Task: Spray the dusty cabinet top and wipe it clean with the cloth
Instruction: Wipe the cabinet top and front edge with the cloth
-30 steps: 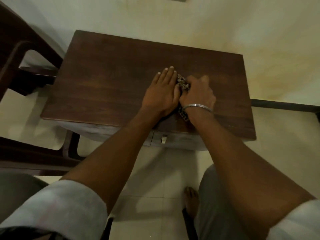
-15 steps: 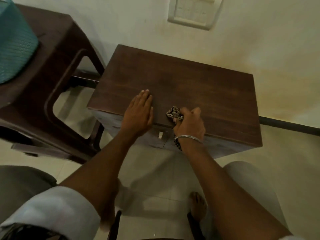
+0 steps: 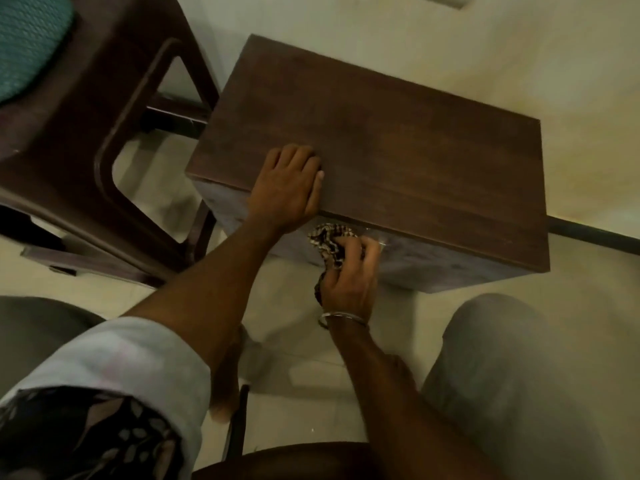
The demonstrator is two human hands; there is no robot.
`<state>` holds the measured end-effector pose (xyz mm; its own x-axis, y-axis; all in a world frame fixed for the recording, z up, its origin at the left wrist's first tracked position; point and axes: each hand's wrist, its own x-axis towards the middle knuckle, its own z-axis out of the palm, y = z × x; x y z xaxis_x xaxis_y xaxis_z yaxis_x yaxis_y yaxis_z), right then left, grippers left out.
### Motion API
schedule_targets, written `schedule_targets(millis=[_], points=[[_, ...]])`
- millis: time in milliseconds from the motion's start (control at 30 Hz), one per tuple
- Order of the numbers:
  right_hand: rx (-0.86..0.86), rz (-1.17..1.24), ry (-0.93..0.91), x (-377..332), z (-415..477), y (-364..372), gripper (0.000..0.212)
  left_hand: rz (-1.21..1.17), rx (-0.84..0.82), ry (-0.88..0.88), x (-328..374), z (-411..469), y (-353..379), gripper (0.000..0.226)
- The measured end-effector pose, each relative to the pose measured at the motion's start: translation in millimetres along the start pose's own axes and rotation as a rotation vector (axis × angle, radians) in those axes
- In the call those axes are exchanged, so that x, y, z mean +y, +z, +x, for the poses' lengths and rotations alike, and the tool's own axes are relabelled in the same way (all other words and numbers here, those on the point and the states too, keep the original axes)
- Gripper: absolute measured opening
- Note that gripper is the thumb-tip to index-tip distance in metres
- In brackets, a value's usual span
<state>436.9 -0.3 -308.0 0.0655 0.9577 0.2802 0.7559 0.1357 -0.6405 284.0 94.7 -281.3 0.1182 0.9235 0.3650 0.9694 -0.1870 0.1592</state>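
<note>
A low dark wooden cabinet (image 3: 398, 140) stands against the wall, its flat top bare. My left hand (image 3: 289, 187) rests on the top at its front left edge, fingertips bent down onto the wood. My right hand (image 3: 349, 278) grips a crumpled patterned cloth (image 3: 329, 242) and holds it against the cabinet's front face, just under the top's front edge. A metal bangle circles my right wrist. No spray bottle is in view.
A dark brown plastic stool (image 3: 93, 133) stands left of the cabinet, with a teal woven thing (image 3: 27, 39) on it. My knees and a bare foot are on the pale tiled floor (image 3: 298, 355) below. A dark skirting strip (image 3: 595, 237) runs along the wall at right.
My right hand has drawn the cloth off the top, over the front edge, down onto the front face. My left hand slid to the front left edge. The view shifted right.
</note>
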Motion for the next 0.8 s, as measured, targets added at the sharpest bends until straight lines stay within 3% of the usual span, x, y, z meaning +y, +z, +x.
schedule_targets(millis=[100,200,433,567,800], points=[[0.117,0.129,0.181,7.4,-9.6,13.4,0.017,0.036,0.036,0.066,15.3,-11.1,12.2,0.038],[0.193,0.198,0.304,16.7,-4.7,22.6,0.026,0.03,0.108,0.062,19.6,-10.8,17.4,0.034],[0.156,0.3,0.306,29.3,2.5,49.4,0.039,0.044,0.146,0.064,33.6,-7.5,31.5,0.033],[0.103,0.011,0.335,32.0,-1.5,71.9,0.057,0.057,0.191,0.015,31.7,-6.8,35.8,0.031],[0.027,-0.234,0.322,48.6,2.0,91.4,0.057,0.076,0.217,0.015,28.8,-5.3,42.6,0.034]])
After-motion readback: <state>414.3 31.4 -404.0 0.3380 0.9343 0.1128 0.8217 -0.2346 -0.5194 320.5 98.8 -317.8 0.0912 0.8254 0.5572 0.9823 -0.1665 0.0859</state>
